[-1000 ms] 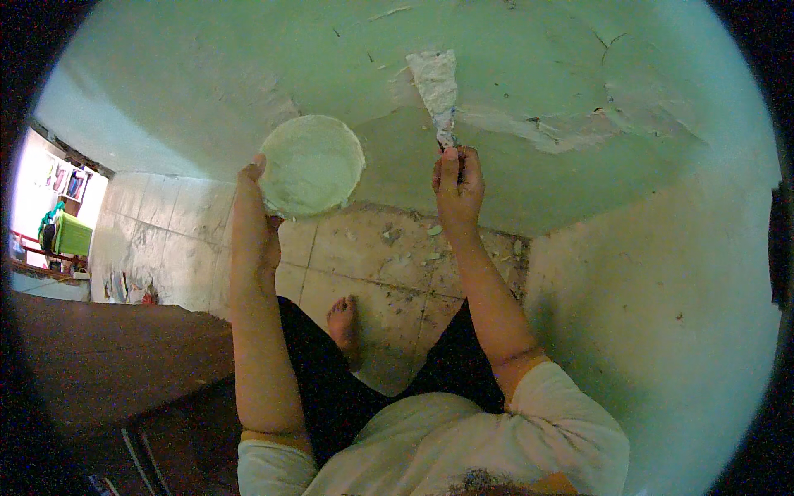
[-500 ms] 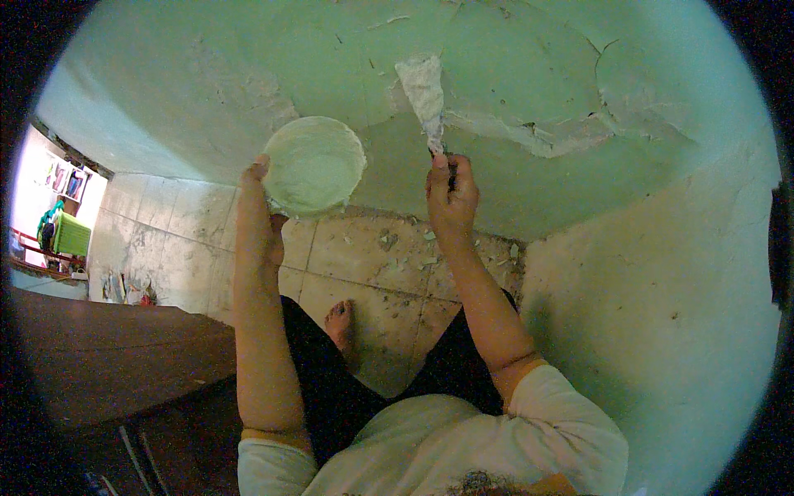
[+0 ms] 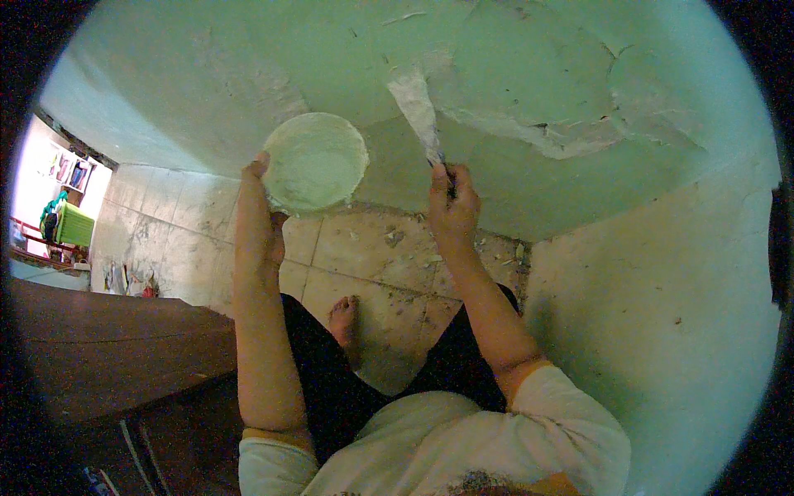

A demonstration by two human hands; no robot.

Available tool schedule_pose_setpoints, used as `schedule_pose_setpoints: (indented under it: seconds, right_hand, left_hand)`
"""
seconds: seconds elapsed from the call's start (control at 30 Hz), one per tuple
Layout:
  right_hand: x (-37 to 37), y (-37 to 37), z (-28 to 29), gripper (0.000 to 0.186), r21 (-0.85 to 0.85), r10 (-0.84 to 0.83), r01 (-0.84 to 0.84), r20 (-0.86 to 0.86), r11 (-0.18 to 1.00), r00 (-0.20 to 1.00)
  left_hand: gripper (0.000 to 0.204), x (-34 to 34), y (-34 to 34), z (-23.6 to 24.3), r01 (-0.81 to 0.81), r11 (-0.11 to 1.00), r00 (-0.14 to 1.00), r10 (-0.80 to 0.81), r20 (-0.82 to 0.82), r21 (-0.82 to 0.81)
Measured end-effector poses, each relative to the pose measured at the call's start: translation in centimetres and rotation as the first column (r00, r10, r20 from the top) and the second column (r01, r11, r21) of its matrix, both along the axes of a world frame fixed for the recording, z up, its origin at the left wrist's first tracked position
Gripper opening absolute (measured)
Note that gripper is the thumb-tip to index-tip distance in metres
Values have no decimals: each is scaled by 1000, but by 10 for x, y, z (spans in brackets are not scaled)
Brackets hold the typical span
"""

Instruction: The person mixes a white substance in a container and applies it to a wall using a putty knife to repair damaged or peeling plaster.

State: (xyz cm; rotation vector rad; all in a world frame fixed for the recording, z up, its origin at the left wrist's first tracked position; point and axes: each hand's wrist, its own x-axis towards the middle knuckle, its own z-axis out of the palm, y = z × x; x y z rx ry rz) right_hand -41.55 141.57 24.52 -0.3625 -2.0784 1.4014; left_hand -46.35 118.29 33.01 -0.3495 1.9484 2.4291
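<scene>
The left hand [image 3: 256, 175] grasps a round tub [image 3: 361, 155] at its left side, thumb at the rim; its other fingers are hidden, presumably supporting the underside. The tub is in front of the green wall [image 3: 513, 50], open side toward the wearer, which appears to keep the pale paste [image 3: 313, 180] within sight and reach.

The right hand [image 3: 454, 200] is closed around the handle of a putty knife [image 3: 416, 103], to the right of the tub and apart from it. The blade points up and slightly left, coated whitish; the low grip likely leaves its full face free. Whether the blade edge touches the wall cannot be determined.

A peeled, cracked strip [image 3: 571, 147] runs right of the blade. Loose flakes [image 3: 394, 238] lie on the tiled floor [image 3: 339, 269] below, probably shed from the wall.
</scene>
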Motion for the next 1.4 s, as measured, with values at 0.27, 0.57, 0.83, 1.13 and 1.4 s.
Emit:
schedule_pose_setpoints:
  seconds: [0.27,0.57,0.83,1.13,1.4]
  right_hand:
    - [31,26,-48,29,-114,30,-25,39,993,999]
    - [36,42,-38,26,-70,-27,34,101,997,995]
    - [-7,28,-32,30,58,171,-174,54,983,984]
    - [20,63,-77,36,145,7,-12,30,989,1000]
    - [0,39,-7,36,254,46,-73,110,965,993]
  left_hand:
    - [59,3,4,9,1,1000,1000,-2,-28,-29]
    - [64,-2,0,5,-10,997,999,13,-36,78]
    - [68,-6,-5,11,-122,978,985,140,-100,168]
    - [69,-5,-9,10,-145,973,982,164,-98,179]
    - [67,-9,-7,11,-111,982,987,127,-96,152]
